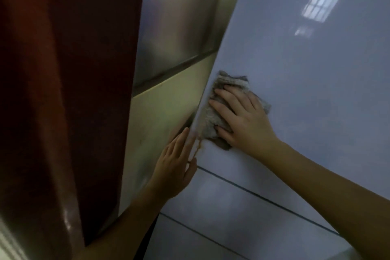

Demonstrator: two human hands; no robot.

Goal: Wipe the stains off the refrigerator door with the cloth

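The glossy pale grey-blue refrigerator door (306,69) fills the right of the head view. My right hand (242,118) lies flat on a crumpled grey-brown cloth (211,116), pressing it against the door near its left edge. A brownish stain (198,148) runs down that edge just below the cloth. My left hand (177,167) rests open on the door's left edge, fingers straight, right beside the stain and holding nothing.
A dark red-brown curtain (63,91) hangs at the left. Between it and the fridge stands a cream and metallic wall panel (173,48). Dark seam lines (263,198) cross the fridge front below my hands.
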